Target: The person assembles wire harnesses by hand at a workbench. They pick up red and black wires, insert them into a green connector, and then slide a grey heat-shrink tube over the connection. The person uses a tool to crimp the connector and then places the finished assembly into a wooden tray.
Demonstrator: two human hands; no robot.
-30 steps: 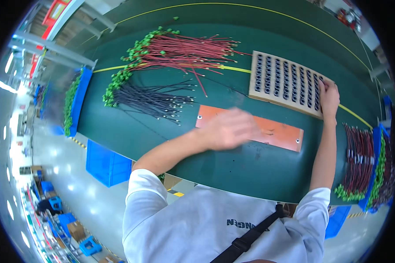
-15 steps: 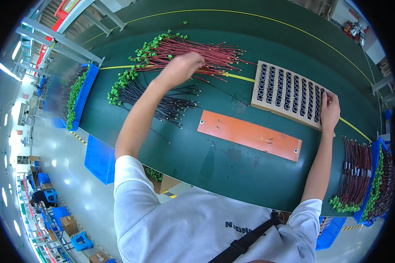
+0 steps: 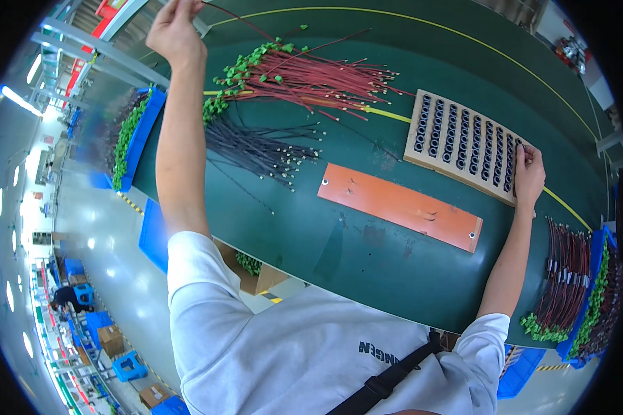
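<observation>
Head view: left hand (image 3: 177, 33) pinches a red wire (image 3: 239, 17) at eleven o'clock, best drawn gently; right hand (image 3: 530, 176) touches the three-o'clock board (image 3: 428, 135), grip unclear.

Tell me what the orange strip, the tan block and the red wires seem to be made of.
Orange strip: probably plastic or resin board, low sheen; evenly coloured, with dark marks.
Tan block: perhaps wood or fibreboard, matte; pale brown face and edge.
Red wires: likely plastic-sheathed metal; slim red lengths with pale tips, finish unclear.
</observation>
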